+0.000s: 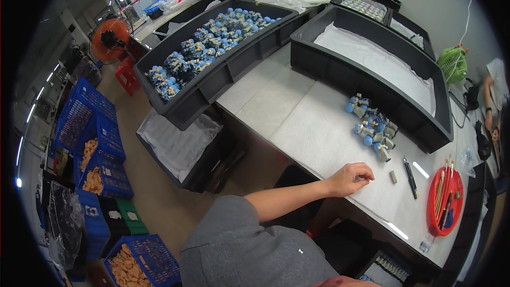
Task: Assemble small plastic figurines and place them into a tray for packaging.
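My left hand (351,179) rests at the near edge of the white worktable (287,122). Its fingers are curled in together, and nothing shows in them. My right hand is out of sight. Beyond the left hand lies a loose cluster of small figurines (375,132) with blue round heads and pale grey and blue bodies. A small grey block (393,177) is the nearest thing to the fingers' right, and a dark pen-like tool (410,177) lies beside it. Further right, a red oval tray (431,202) holds brushes and slim tools.
A black crate (212,87) full of blue-headed figurines stands at the far left. Another black crate (366,74), lined with white sheet, is behind the cluster. Blue baskets (154,255) with tan pieces stand on the floor left. A green fan (453,64) is at far right.
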`<state>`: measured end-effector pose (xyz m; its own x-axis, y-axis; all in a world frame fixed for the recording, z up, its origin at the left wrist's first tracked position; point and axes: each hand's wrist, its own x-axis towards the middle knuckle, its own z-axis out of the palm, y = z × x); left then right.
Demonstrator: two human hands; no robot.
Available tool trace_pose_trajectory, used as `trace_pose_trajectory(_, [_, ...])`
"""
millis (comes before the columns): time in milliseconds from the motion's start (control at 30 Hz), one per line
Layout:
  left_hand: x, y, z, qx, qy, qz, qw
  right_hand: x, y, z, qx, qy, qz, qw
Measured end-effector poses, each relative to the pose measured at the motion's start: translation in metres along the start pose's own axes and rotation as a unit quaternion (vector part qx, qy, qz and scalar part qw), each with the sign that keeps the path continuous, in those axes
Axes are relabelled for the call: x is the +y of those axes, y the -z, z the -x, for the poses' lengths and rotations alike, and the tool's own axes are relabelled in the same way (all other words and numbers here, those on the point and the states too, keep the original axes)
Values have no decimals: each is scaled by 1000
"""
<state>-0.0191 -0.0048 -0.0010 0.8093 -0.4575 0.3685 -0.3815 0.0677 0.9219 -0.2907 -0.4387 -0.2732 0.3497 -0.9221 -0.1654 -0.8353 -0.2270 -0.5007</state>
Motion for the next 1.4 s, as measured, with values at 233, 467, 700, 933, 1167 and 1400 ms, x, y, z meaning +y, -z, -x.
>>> trace_pose_trajectory(233, [-1, 0, 0, -2, -5, -5, 1000, 5, -6, 2, 14, -42, 4, 999])
trace_pose_trajectory(467, [0, 1, 4, 3, 8, 11, 1000, 22, -4, 8, 29, -88, 19, 995])
trace_pose_trajectory(700, [-6, 1, 0, 16, -12, 2, 1000, 105, 54, 54, 86, -195, 56, 975])
trace_pose_trajectory(933, [12, -1, 2, -34, -123, -101, 987, 61, 72, 78, 190, -160, 38, 968])
trace_pose_trajectory(1167, [-2, 68, -92, 90, -114, -337, 930, -96, 133, 129, 294, 160, -358, 872])
trace_pose_trajectory(1400, [-52, 81, -132, 185, 90, -350, 914, -255, 117, 194, 63, 409, -448, 792])
